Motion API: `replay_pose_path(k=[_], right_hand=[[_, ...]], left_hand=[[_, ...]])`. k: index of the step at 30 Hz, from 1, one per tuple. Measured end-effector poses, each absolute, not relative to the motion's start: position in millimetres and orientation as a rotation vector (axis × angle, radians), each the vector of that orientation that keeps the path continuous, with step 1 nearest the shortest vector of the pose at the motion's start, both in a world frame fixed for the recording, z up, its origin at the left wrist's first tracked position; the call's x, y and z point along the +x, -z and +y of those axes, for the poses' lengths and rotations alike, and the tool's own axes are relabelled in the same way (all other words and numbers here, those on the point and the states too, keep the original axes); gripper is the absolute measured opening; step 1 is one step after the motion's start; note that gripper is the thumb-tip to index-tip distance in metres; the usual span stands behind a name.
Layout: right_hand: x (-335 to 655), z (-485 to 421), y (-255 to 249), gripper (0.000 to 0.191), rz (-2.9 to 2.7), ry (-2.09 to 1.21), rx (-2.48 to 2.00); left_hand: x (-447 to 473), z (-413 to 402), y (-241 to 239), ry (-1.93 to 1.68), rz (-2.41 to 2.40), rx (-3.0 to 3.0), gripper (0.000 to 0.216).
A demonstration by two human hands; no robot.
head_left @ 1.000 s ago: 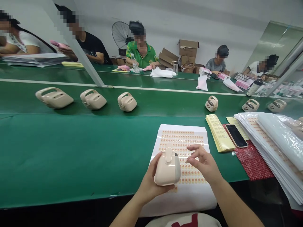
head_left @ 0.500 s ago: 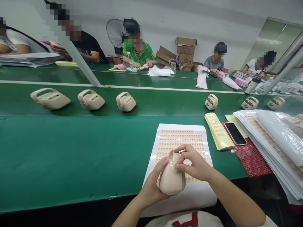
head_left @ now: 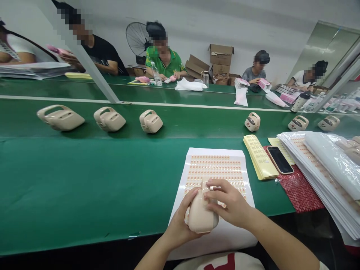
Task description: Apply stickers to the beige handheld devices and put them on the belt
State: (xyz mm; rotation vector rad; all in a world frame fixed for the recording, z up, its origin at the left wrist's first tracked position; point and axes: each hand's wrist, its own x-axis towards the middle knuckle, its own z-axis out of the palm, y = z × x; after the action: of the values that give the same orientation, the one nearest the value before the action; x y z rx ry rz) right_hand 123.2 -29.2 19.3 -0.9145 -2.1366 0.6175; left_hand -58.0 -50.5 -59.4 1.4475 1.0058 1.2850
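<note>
Beige plastic casing (head_left: 201,217), rounded, with a small handle on top. It is held up over the near part of a white sheet of orange stickers (head_left: 216,165), close to the person's body, at the front edge of the green table surface (head_left: 84,187).

Left hand (head_left: 180,223): cups the casing from below and from the left, fingers wrapped round its side and clamped on it.

Right hand (head_left: 230,202): reaches over from the right, fingers bent and close together. Thumb and forefinger tips are closed on the casing's top by the handle. What lies under the fingertips cannot be told.

Right of the sheet:
- a stack of yellow label strips (head_left: 260,157)
- a black phone (head_left: 279,160), face up, just beside the stack
- a red patterned pouch (head_left: 300,191), touching the phone's near end
- a pile of white printed sheets (head_left: 317,168)

Beyond, on the green conveyor lane (head_left: 197,129), six spare beige units stand in a row. The nearest on the left is at (head_left: 151,121), the nearest on the right at (head_left: 252,122).

Other people sit at work across the line.
</note>
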Motion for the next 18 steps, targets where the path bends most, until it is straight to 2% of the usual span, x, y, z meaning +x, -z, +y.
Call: replay_pose_path(k=[5,9,11,18], right_hand=[[129,-31,-14,0.037,-2.246,-0.617,-0.944],[132,-23,-11,0.066,-2.136,-0.847,-1.013],[130,-19,-11,0.074,-2.060,-0.984,-0.980],[112,-21,-4,0.054,-1.717,-1.309,-0.832]], left_hand=[[-50,-57,49,-1.355,1.043,1.322,0.084],[-50,-57,42,-1.381,1.004,1.283,0.086],[-52,-56,41,-1.344,0.949,1.345,0.087],[-54,-53,47,-1.385,0.874,1.600,0.088]])
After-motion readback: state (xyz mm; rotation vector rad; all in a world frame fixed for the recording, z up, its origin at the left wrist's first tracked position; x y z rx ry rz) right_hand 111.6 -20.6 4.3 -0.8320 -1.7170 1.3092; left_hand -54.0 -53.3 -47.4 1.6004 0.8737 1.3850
